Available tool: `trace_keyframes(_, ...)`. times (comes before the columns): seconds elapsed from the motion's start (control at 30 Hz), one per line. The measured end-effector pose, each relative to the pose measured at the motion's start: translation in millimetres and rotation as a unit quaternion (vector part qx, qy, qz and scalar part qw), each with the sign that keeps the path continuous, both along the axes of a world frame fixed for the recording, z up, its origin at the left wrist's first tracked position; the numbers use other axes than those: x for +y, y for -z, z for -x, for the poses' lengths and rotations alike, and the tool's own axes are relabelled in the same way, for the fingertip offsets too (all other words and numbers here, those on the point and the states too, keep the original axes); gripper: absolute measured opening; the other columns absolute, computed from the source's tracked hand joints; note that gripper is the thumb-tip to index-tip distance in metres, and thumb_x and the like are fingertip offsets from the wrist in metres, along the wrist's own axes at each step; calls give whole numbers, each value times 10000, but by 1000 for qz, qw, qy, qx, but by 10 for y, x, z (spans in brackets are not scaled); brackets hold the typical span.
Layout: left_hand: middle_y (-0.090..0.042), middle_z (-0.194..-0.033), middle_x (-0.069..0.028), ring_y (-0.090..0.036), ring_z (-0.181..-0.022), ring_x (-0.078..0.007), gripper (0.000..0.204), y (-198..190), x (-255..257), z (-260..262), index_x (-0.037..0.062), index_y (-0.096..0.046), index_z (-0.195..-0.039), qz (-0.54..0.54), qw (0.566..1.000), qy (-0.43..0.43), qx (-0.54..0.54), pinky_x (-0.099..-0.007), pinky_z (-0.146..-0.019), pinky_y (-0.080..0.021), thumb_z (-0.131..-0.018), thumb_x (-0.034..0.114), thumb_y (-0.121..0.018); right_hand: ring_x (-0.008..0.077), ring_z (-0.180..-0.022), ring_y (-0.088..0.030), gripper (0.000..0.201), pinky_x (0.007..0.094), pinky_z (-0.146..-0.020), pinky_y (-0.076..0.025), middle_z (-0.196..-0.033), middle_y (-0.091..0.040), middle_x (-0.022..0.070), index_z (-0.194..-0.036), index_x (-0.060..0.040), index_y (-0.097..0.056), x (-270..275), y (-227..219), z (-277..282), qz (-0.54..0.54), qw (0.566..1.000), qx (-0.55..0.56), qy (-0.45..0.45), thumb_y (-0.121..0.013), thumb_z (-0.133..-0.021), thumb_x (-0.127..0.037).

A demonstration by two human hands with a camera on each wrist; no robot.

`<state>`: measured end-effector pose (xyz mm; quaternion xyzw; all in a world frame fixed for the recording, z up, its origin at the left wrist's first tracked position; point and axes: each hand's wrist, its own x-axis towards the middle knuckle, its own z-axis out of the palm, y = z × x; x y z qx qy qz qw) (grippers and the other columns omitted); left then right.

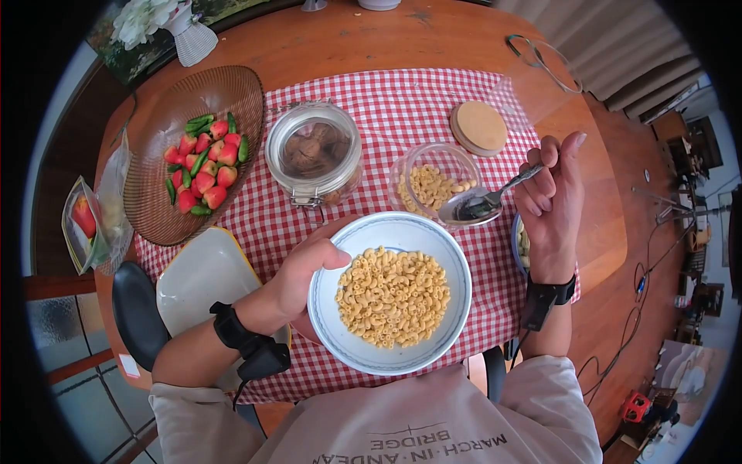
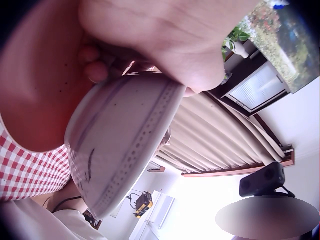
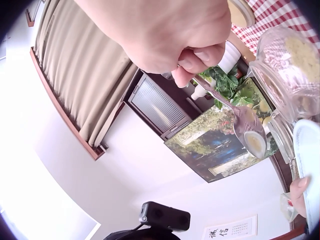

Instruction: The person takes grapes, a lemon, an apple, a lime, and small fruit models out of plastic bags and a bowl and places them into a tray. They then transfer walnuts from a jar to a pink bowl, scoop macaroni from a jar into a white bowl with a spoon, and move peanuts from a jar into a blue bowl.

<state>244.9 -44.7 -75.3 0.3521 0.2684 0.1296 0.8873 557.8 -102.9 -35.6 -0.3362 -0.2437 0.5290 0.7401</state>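
My left hand [image 1: 297, 271] grips a white bowl [image 1: 323, 298] with a blue-patterned rim, thumb over the edge and fingers underneath. Elbow macaroni [image 1: 393, 298] fills the bowl's middle. In the left wrist view the bowl [image 2: 125, 135] appears from the side, tilted. My right hand [image 1: 558, 209] pinches the handle of a metal spoon [image 1: 473, 207] between thumb and fingers. The spoon's head hangs over the near rim of a clear jar [image 1: 468, 164] that holds more macaroni [image 1: 433, 187]. Seen from the right wrist, the spoon [image 3: 245, 120] points down from the fingers.
Behind the bowl stands a clip-top glass jar [image 1: 282, 166] with brown lumps inside. A brown ribbed basket [image 1: 147, 155] of red and green produce lies left. A wooden lid [image 1: 483, 126] sits beyond the macaroni jar; a white tray [image 1: 205, 271] lies near my left arm on the checked cloth [image 1: 386, 97].
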Motion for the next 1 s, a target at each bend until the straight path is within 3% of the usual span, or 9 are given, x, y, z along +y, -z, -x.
trace_keyframes(0.17, -630, -1301, -165, -617, -1210, -236, 667, 87, 5, 32, -38, -488, -1426, 14, 1000, -2, -18, -364, -1065, -459, -820, 242, -504, 56, -396, -322, 581, 217, -386, -273, -515, -465, -11, -785, -81, -555, -53, -37, 142, -28, 998, -55, -24, -334, -1112, -507)
trace_keyframes(0.27, -629, -1305, -161, -613, -1215, -229, 660, 21, 2, 23, -38, -487, -1426, 16, 1000, -4, -16, -362, -1066, -457, -824, 231, -504, 65, -425, -394, 673, 230, -446, -303, -554, -553, 37, -744, -14, -634, -94, 6, 175, -78, 936, -329, -95, -469, -1042, -595)
trace_keyframes(0.37, -637, -1275, -147, -617, -1176, -204, 636, 12, 8, 25, -44, -506, -1404, 13, 1000, -18, -15, -348, -1034, -466, -818, 203, -513, 48, -455, -414, 737, 222, -447, -279, -580, -540, 2, -895, 35, -687, -167, -79, 215, -8, 896, -384, -221, -462, -1016, -657)
trace_keyframes(0.57, -666, -1164, -107, -635, -1042, -165, 572, -68, -10, 107, -71, -591, -1280, -88, 996, 28, -21, -305, -923, -494, -776, 192, -537, 29, -503, -432, 767, 195, -467, -269, -608, -531, -19, -1001, 24, -628, -64, 52, 155, -23, 966, -241, -90, -457, -982, -723)
trace_keyframes(0.7, -674, -1114, -99, -634, -998, -149, 553, -177, -28, 92, -81, -597, -1269, -124, 991, 50, -10, -297, -895, -486, -792, 186, -519, 29, -507, -422, 662, 196, -476, -277, -626, -534, -7, -950, 22, -624, -96, 5, 198, -19, 944, -294, -146, -603, -961, -640)
trace_keyframes(0.73, -674, -1118, -99, -637, -1003, -151, 534, -173, -47, 72, -80, -595, -1269, -88, 995, 52, -21, -300, -898, -488, -810, 178, -509, 28, -507, -424, 597, 196, -480, -295, -660, -551, 7, -965, 32, -633, -86, 36, 202, -38, 954, -237, -180, -704, -932, -560)
trace_keyframes(0.9, -655, -1179, -100, -626, -1070, -156, 555, 12, -58, 29, -69, -552, -1328, -41, 997, 53, -27, -300, -944, -481, -827, 165, -503, 43, -621, -518, 545, 203, -544, -400, -790, -638, 43, -979, 55, -668, -114, -53, 429, -108, 942, -223, -225, -770, -908, -475)
trace_keyframes(0.97, -642, -1205, -101, -615, -1096, -158, 576, -33, -55, 41, -67, -521, -1366, -30, 996, 63, -48, -301, -971, -468, -838, 161, -499, 63, -702, -581, 564, 211, -591, -452, -863, -684, 68, -965, 57, -680, -186, -163, 511, 19, 910, -335, -242, -735, -927, -502)
trace_keyframes(1.0, -642, -1205, -101, -615, -1096, -158, 576, -17, -66, 37, -67, -521, -1366, -30, 996, 62, -48, -301, -971, -468, -838, 161, -499, 76, -705, -611, 593, 204, -591, -469, -897, -702, 77, -970, 48, -689, -214, -128, 482, 57, 911, -324, -250, -677, -955, -545)
